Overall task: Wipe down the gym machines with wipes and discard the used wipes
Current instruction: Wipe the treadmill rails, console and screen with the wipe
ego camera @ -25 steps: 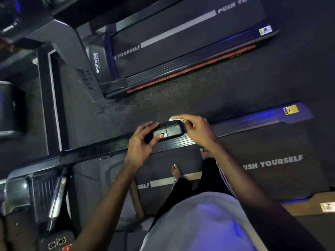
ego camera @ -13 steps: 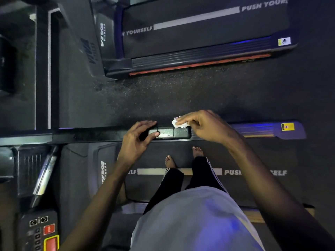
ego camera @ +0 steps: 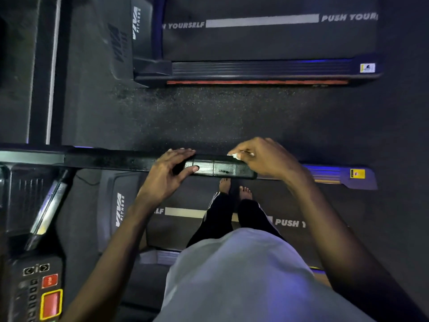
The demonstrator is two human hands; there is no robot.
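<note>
White wipe [ego camera: 234, 155] pinched by R grip [ego camera: 267, 159], L grip [ego camera: 167, 175] clasps rail [ego camera: 220, 167], "VIVA FITNESS" treadmill [ego camera: 120, 210].

Head camera looks steeply down onto handrail [ego camera: 216, 167].

Glossy black handrail [ego camera: 220, 168], white wipe [ego camera: 235, 155], yellow-framed red console button [ego camera: 51, 304], white-striped black trousers [ego camera: 217, 214], pale grey shirt [ego camera: 232, 275]

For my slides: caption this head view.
Left hand grips treadmill handrail; right hand pinches a white wipe against its end.
</note>
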